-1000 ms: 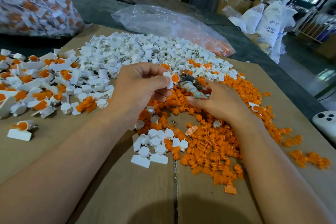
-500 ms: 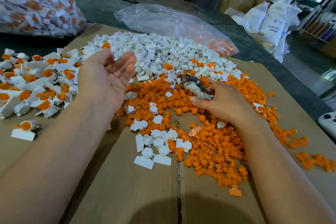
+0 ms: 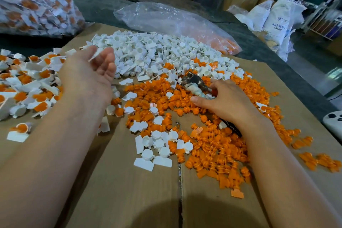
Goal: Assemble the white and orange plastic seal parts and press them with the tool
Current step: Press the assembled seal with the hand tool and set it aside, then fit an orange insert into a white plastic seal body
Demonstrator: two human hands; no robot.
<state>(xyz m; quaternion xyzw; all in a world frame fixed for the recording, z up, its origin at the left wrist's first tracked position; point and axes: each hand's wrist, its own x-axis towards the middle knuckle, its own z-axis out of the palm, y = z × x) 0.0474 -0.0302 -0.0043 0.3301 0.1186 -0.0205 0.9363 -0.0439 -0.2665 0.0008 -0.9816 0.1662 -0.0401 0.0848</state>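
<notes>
I'm holding the left hand [image 3: 88,76] palm-up and slack beside the finished seals [image 3: 27,83]; the right hand [image 3: 222,102] is gripping the tool [image 3: 194,84] on the orange parts [image 3: 212,146]; heaps of white parts [image 3: 148,52] are waiting, so I'm judging most work is remaining.
</notes>
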